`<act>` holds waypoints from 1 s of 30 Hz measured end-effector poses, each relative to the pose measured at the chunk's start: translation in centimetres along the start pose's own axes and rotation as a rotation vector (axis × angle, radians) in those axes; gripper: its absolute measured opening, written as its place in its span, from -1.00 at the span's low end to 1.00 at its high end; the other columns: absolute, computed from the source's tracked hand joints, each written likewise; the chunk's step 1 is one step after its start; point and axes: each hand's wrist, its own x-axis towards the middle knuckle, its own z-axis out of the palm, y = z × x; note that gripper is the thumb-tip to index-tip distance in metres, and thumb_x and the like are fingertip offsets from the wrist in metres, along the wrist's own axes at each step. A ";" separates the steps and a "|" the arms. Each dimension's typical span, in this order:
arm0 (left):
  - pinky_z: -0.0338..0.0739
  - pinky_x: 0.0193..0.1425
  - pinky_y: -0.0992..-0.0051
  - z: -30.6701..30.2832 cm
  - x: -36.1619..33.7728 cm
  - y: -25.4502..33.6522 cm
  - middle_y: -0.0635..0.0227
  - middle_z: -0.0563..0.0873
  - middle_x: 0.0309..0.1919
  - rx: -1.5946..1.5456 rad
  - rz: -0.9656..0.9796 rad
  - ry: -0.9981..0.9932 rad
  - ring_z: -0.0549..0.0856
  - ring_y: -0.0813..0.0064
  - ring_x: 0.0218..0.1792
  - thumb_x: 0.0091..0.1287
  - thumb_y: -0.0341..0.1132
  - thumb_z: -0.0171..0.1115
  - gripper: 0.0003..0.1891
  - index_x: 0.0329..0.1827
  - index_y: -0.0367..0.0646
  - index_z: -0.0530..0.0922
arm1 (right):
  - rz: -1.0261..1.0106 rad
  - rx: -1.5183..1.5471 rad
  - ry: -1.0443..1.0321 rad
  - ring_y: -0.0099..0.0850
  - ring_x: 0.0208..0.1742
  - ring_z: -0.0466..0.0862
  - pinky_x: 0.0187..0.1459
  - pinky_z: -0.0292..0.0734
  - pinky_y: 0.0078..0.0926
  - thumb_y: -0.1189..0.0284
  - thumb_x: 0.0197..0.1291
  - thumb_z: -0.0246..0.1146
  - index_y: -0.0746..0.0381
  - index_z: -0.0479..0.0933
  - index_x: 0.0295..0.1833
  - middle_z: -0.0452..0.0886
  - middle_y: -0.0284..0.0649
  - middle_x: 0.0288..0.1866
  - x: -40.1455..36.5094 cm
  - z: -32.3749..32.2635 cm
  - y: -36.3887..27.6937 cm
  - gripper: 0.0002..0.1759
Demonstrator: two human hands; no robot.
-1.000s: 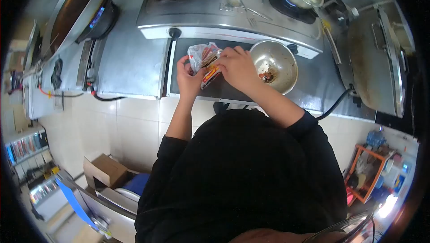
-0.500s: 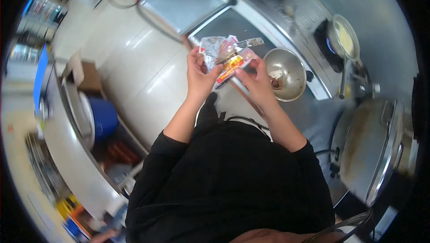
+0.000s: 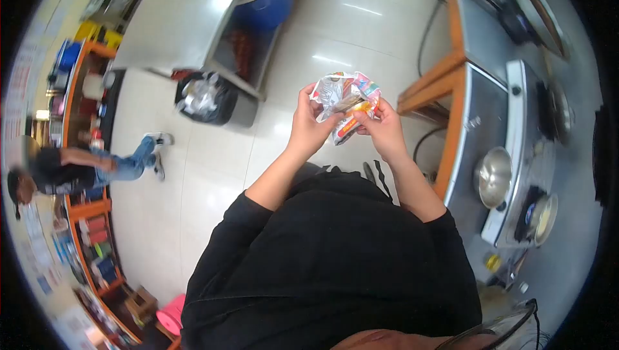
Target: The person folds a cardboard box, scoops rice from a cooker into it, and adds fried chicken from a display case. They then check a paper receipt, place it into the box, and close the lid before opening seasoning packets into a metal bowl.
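Both hands hold an opened, crinkled plastic food packet (image 3: 351,100) in front of my chest, above the floor. My left hand (image 3: 309,124) grips its left side, thumb pressed on the front. On the lower right side, my right hand (image 3: 384,129) pinches the packet near its red and yellow print. The upper part is splayed out, showing clear and silvery film. What the packet contains, if anything, I cannot make out.
A black-lined trash bin (image 3: 207,102) with crumpled plastic stands ahead left, beside a steel table (image 3: 174,15). On my right is a counter with a steel bowl (image 3: 493,176), a stove (image 3: 516,111) and a pan (image 3: 545,220). Another person (image 3: 84,166) is at far left.
My body has turned left, away from the stove, so the counter now lies to my right. The trash bin and another person have come into view. Both hands still hold the packet.
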 end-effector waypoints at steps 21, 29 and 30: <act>0.35 0.34 0.19 -52.2 -15.0 -0.5 0.07 0.40 0.30 0.270 -0.193 0.599 0.47 0.15 0.26 0.24 -0.35 0.36 -0.30 0.36 -0.17 0.13 | 0.474 0.202 -0.370 -0.51 -0.25 0.64 -0.18 0.58 -0.36 0.32 0.25 0.30 0.08 0.51 -0.01 0.64 -0.37 -0.20 8.5 50.9 18.9 -0.77; 0.46 0.24 0.34 -69.2 -14.4 -0.6 0.17 0.48 0.24 -0.140 -0.334 0.874 0.54 0.35 0.19 0.40 -0.25 0.17 -0.56 0.27 -0.19 0.31 | 0.665 -0.054 -0.159 -0.35 0.20 0.43 0.19 0.32 0.02 0.12 0.14 0.38 0.04 0.40 0.21 0.43 -0.27 0.19 28.7 56.2 26.9 -0.44; 0.47 0.24 0.34 -70.4 -14.4 0.8 0.17 0.49 0.23 -0.242 -0.355 0.949 0.55 0.34 0.19 0.41 -0.22 0.16 -0.56 0.27 -0.19 0.31 | 0.744 -0.139 -0.099 -0.33 0.24 0.40 0.22 0.24 0.07 0.07 0.11 0.38 0.03 0.39 0.24 0.41 -0.28 0.20 29.9 57.5 27.4 -0.39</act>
